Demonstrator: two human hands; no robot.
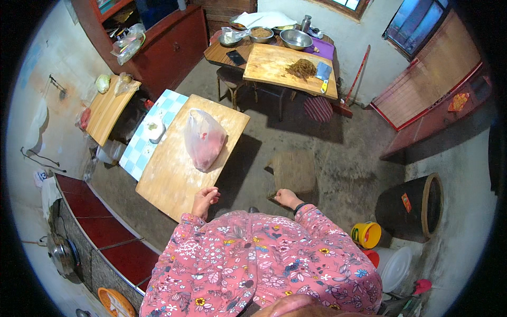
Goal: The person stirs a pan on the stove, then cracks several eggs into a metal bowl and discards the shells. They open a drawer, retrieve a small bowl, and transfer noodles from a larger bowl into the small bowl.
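My left hand (204, 202) is beside the near edge of a large wooden board (166, 170), fingers curled and nothing visible in them. Whether it touches the board I cannot tell. On that board, dusted with white powder, a tied translucent plastic bag (204, 144) holds something pinkish. My right hand (288, 198), with a dark band at the wrist, is closed at the near edge of a blurred, brown, square-topped stool (295, 170) that appears tilted. Under the board is a table with a blue-and-white checked cover (138, 156), where a white bowl-like container (153, 128) stands.
Ahead, a second table carries a cutting board (267, 63) with a dark shredded heap (302, 69), and a steel bowl (296, 39). A red-handled broom (358, 75) leans on the wall. Right are a dark vat (402, 210) and yellow bucket (366, 234); left, a red-tiled counter (99, 222).
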